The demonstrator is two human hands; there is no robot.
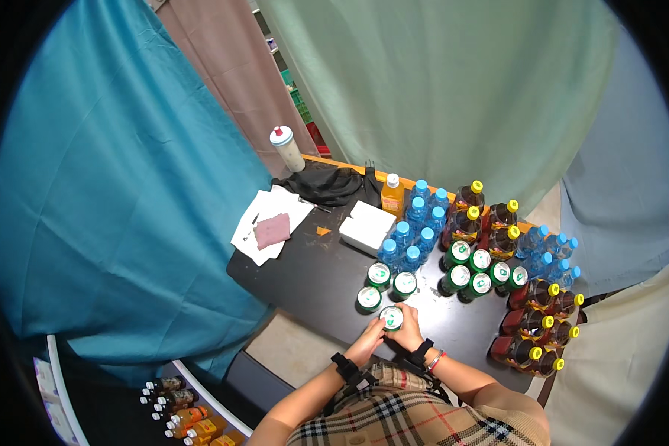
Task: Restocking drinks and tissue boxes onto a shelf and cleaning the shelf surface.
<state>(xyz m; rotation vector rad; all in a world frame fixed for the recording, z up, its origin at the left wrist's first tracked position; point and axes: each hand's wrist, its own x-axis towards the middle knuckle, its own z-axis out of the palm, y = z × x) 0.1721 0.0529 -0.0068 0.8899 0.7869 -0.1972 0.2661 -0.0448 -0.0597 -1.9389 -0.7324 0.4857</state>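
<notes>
Both my hands meet around one green drink can (391, 318) at the near edge of the black table (306, 290). My left hand (367, 344) grips its left side, and my right hand (408, 330) wraps its right side. Just beyond it stand three more green cans, one at the left (369, 299), one behind that (378, 275) and one to the right (405, 285). Another group of green cans (480, 284) is farther right. Blue-capped water bottles (416, 211) stand in two columns behind the nearer cans.
Yellow-capped dark drink bottles (466, 223) line the back and right side (517, 349). More water bottles (546, 262) stand at the right. A white box (367, 227), an orange drink bottle (392, 195), a black cloth bag (329, 187), papers with a pink cloth (272, 231) and a tumbler (287, 149) occupy the back left.
</notes>
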